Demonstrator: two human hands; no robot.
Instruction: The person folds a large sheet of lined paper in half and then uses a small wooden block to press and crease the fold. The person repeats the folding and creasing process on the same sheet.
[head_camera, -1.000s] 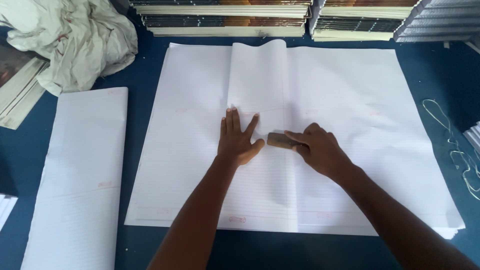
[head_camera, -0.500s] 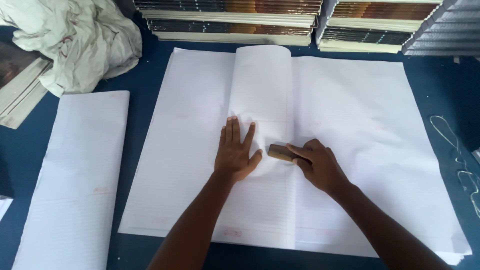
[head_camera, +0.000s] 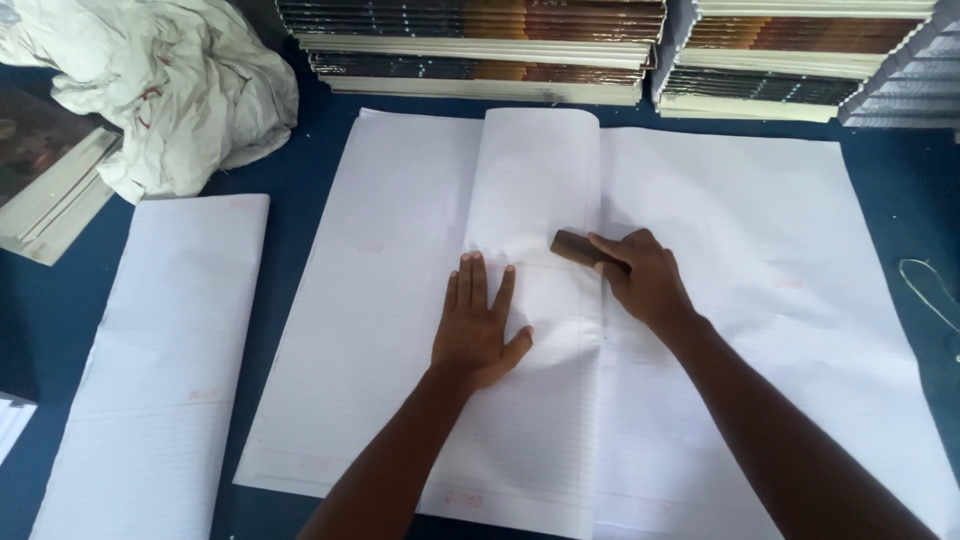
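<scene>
While the right hand (head_camera: 645, 278) closes its grip around a small brown wooden block (head_camera: 575, 247) set on the fold, the left hand (head_camera: 478, 325) lies flat and open, pinning the large white ruled paper sheets (head_camera: 400, 300) spread on the blue tabletop (head_camera: 300, 160). Thin, limp and easily creased, this paper probably slides best from its edges. Book stacks (head_camera: 470, 45) crowd the far side; a folded white pile (head_camera: 160, 370) lies left.
</scene>
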